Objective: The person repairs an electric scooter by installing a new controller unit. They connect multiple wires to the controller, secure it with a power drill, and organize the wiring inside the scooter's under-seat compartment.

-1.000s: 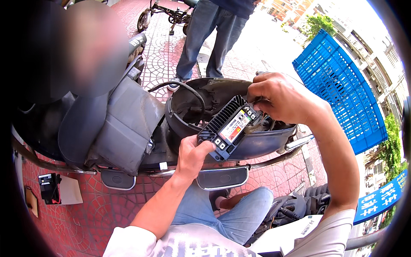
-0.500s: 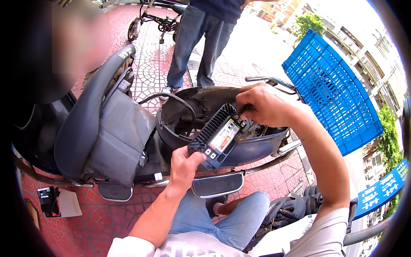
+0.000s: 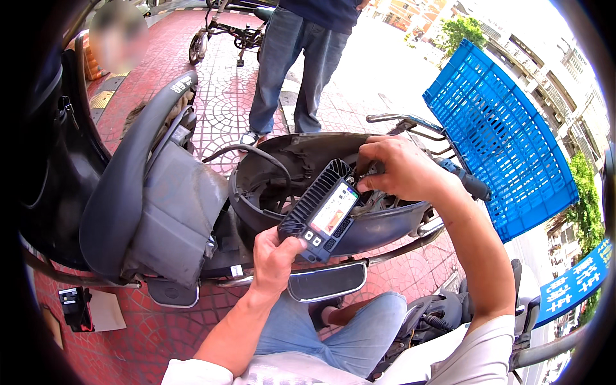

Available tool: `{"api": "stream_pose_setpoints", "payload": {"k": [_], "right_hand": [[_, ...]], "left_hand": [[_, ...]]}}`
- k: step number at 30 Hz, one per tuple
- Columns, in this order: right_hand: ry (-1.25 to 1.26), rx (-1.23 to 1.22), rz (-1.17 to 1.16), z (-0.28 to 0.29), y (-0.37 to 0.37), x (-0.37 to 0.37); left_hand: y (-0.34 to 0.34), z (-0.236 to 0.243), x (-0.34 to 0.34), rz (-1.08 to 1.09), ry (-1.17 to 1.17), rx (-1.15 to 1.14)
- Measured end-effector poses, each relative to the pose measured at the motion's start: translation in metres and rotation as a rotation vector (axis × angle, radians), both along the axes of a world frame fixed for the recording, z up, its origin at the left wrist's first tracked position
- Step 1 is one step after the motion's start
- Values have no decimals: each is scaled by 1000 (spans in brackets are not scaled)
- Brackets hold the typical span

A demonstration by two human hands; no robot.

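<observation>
Red paving (image 3: 221, 108) is seen behind; the finned box (image 3: 328, 208), clamped in left-hand fingers (image 3: 293, 246), is best steadied beside right-hand fingers (image 3: 370, 183), their grip unclear.

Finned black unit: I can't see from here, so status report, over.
Left hand grips finned unit by near end. Right hand at far end, its hold unclear. Unit held at open scooter compartment; black cable arches close by.

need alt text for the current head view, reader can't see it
A person's left hand grips a black finned box with a white label, the right hand at its far end, over a scooter's open compartment. A blue crate is at the right.
</observation>
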State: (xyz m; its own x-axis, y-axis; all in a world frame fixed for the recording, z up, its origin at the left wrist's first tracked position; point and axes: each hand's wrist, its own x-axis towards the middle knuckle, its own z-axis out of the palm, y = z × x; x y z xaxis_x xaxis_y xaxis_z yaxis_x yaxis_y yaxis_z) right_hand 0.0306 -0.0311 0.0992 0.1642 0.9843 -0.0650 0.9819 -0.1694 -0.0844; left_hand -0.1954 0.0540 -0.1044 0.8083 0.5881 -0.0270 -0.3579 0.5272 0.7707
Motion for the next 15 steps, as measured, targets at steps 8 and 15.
{"api": "stream_pose_setpoints", "payload": {"k": [8, 15], "right_hand": [[191, -153, -64, 12, 1, 5], [130, -173, 20, 24, 0, 19]], "left_hand": [[1, -8, 0, 6, -3, 24], [0, -2, 1, -9, 10, 22]]}}
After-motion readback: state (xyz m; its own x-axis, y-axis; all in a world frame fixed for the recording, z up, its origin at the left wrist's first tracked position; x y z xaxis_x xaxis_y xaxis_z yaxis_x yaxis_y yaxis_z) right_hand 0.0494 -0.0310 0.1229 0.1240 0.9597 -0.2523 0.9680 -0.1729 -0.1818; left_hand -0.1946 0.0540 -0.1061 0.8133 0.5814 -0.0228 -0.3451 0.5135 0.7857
